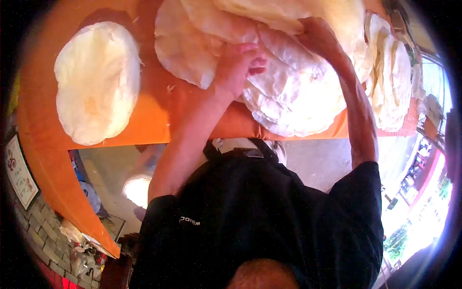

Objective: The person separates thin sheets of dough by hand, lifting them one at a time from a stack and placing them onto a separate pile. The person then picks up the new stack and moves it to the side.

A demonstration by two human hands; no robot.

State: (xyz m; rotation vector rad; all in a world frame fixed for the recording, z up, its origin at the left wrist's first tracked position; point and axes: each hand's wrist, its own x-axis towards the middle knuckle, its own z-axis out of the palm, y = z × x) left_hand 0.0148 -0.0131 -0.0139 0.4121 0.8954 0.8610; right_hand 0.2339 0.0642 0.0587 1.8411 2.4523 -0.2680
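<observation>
Large thin pale flatbreads (298,101) lie in an overlapping pile on the orange-covered table. My left hand (240,67) is over the pile's left part, its fingers curled and pointing right; whether they grip anything does not show clearly. Farther up and to the right, my right hand (315,36) has its fingers at the edge of a raised flatbread (337,14), closed on it, with the fingertips partly hidden. A single oval flatbread (96,84) lies flat at the left, apart from both hands.
Folded flatbreads (390,72) are stacked at the right end of the orange table cover (154,115). The table's near edge runs in front of my body, and an orange section (82,202) extends toward the lower left. A framed sheet (21,171) stands at far left.
</observation>
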